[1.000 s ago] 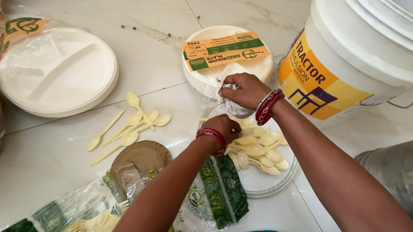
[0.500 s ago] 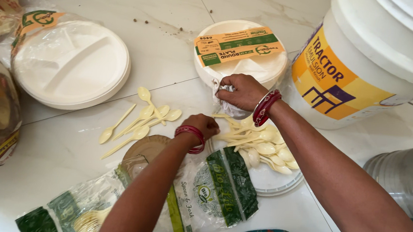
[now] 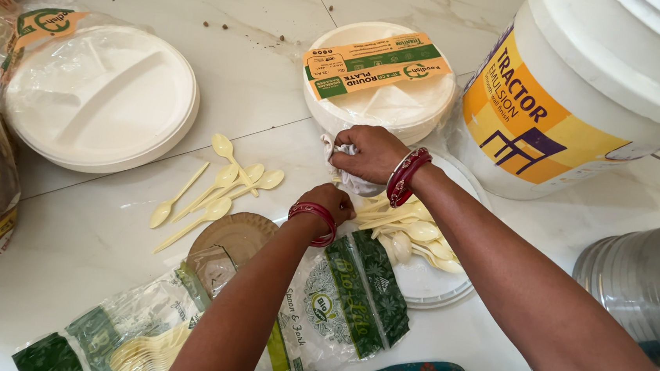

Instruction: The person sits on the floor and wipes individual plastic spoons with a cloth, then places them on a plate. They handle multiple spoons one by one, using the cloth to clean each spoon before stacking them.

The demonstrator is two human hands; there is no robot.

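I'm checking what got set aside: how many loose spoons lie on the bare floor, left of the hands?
5 spoons lie in a loose fan on the floor, between the wrapped divided plates and the left hand. More spoons lie on a plate under the hands, partly hidden.

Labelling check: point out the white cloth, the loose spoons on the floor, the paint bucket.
white cloth (image 3: 358,181), head view, bunched lower part.
loose spoons (image 3: 225,176), head view, a spoon bowl.
paint bucket (image 3: 580,95), head view, side wall.

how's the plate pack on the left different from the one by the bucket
The left plate pack is wider, shows divided compartments, and has its label at the edge. The pack by the bucket is smaller and round, with an orange-green label across its top. Both are white and plastic-wrapped.
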